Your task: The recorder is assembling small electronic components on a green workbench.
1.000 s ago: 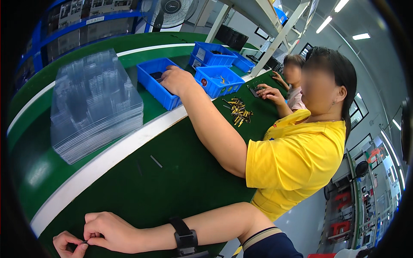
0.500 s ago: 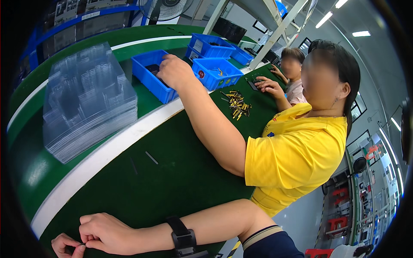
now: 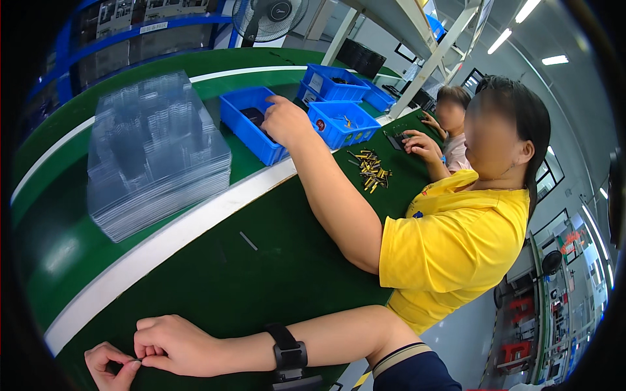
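Observation:
Low on the left, my left hand (image 3: pixel 111 366) and my right hand (image 3: pixel 175 345) meet fingertip to fingertip over the green tabletop (image 3: pixel 195 287). Both are closed in a pinch on a small thin dark piece (image 3: pixel 136 360), mostly covered by the fingers and too small to name. A black strap with a dark square unit (image 3: pixel 289 354) circles my right wrist. Beyond my hands a narrow grey strip (image 3: pixel 248 240) lies alone on the green surface.
A co-worker in a yellow shirt (image 3: pixel 456 241) reaches into a blue bin (image 3: pixel 257 144). More blue bins (image 3: pixel 345 127) stand behind. Yellow-and-black small parts (image 3: pixel 373 171) lie piled near that arm. Stacked clear plastic trays (image 3: pixel 160 156) sit beyond the white edge rail (image 3: pixel 163 244). Another person works farther back.
The whole view has shifted slightly, so the scene sits farther right. My hands keep their pinch, fingertips together. The co-worker's hand stays at the blue bin.

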The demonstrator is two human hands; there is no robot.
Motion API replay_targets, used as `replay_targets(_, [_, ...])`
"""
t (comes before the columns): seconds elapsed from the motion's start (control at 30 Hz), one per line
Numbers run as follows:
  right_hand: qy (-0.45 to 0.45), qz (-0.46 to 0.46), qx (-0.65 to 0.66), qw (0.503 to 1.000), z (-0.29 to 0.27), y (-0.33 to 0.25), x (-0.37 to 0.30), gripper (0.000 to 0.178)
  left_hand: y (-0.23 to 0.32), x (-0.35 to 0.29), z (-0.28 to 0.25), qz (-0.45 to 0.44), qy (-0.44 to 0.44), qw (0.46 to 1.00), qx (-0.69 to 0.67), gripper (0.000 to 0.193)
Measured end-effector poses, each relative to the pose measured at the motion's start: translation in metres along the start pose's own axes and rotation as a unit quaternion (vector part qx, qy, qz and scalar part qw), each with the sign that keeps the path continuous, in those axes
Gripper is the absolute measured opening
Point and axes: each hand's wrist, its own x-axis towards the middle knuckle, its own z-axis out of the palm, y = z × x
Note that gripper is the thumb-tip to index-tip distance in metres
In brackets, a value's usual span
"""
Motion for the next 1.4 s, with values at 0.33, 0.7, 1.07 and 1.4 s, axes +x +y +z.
replay_targets(0.33, [-0.009, -0.014, 0.002, 1.0, 0.0, 0.001, 0.001, 0.01, -0.006, -0.001, 0.0, 0.017, 0.005, 1.0, -0.024, 0.024])
replay_targets(0.7, [-0.022, 0.006, 0.023, 0.999, -0.004, 0.0, -0.001, 0.008, 0.006, 0.003, 0.005, 0.023, 0.011, 1.0, -0.006, 0.022])
replay_targets(1.07, [-0.033, -0.02, -0.044, 0.998, -0.01, -0.004, -0.005, 0.009, 0.023, 0.012, 0.009, 0.056, -0.031, 0.998, -0.026, 0.011])
replay_targets(1.4, [-0.044, -0.02, -0.132, 0.99, 0.005, -0.01, 0.009, 0.013, 0.012, 0.001, -0.008, 0.067, -0.051, 0.994, -0.066, 0.015])
